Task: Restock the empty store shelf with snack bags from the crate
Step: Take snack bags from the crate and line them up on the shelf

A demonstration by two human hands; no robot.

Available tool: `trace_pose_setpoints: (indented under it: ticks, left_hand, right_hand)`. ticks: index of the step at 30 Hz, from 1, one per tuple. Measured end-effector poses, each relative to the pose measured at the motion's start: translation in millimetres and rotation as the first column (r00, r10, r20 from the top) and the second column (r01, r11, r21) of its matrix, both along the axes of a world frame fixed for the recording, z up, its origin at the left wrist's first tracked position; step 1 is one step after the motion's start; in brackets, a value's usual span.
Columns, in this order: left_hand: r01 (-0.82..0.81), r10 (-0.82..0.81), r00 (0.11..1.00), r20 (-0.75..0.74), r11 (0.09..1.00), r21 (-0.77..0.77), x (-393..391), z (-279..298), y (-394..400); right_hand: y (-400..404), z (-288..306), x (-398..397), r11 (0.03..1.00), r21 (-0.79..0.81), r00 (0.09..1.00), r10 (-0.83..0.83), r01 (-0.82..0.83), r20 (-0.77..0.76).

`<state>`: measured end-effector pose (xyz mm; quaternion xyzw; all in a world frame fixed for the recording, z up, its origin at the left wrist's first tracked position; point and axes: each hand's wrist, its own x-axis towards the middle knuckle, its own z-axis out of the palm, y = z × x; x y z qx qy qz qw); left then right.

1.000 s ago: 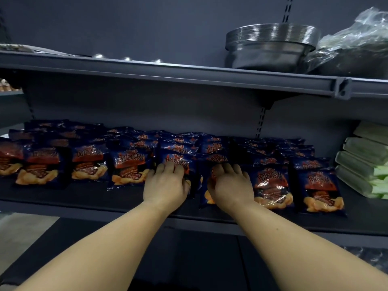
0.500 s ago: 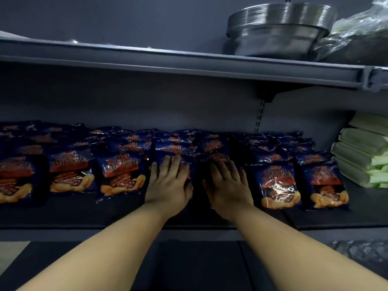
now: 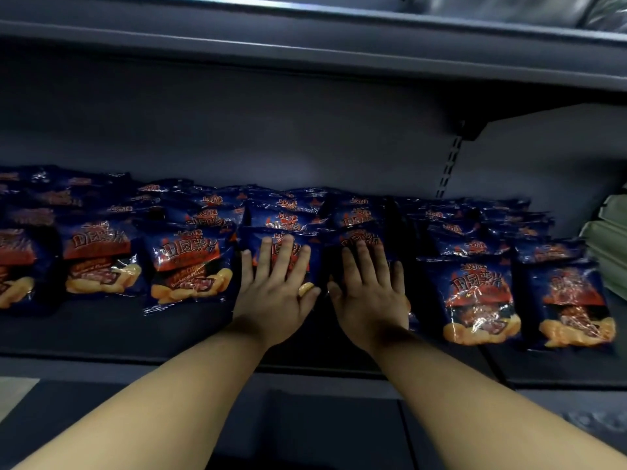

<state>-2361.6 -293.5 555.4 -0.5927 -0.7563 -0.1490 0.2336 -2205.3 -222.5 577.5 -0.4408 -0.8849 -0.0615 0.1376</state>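
Blue snack bags [image 3: 190, 262] with red and orange pictures lie in rows on the dark store shelf [image 3: 101, 334]. Half a second ago the stack of metal bowls on the upper shelf showed at 1 o'clock; now it is gone from view, and only the grey edge of the upper shelf [image 3: 305, 32] shows at 12 o'clock. The bags look bigger and closer than before. Both hands have stayed on the same two front bags in the middle, with the fingers flat like before.

Each bag lies flat on its back, leaning a little on the bag behind it. The long way of each bag runs from 6 o'clock to 12 o'clock. The top with the writing points to 12 o'clock, toward the back wall, and the picture of chips points to 6 o'clock, toward the shelf's front edge.

The left hand [image 3: 271, 296] is spread wide, palm down, pressing on the front bag [image 3: 251, 242] just left of the middle. The right hand [image 3: 369, 296] is spread the same way, flat on the next bag [image 3: 359, 237] at its side. The two thumbs are close but do not touch. Neither hand is curled around anything.

At 3 o'clock, pale green packs [image 3: 610, 245] sit past the last bags.
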Motion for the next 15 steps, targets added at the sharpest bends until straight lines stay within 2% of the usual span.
trace_pose_setpoints:
  ticks: [8, 15]
  left_hand:
    - [-0.02, 0.02, 1.0, -0.006, 1.0, 0.012, 1.7, 3.0, -1.9]
    - [-0.008, 0.008, 1.0, -0.008, 0.999, 0.049, 5.2, 8.2, -5.8]
  right_hand:
    - [-6.1, 8.9, 2.2, 0.999, -0.044, 1.0, 0.0, 0.0, -0.005]
    - [-11.0, 9.4, 4.3, 1.0, -0.008, 1.0, -0.002, 0.002, 0.029]
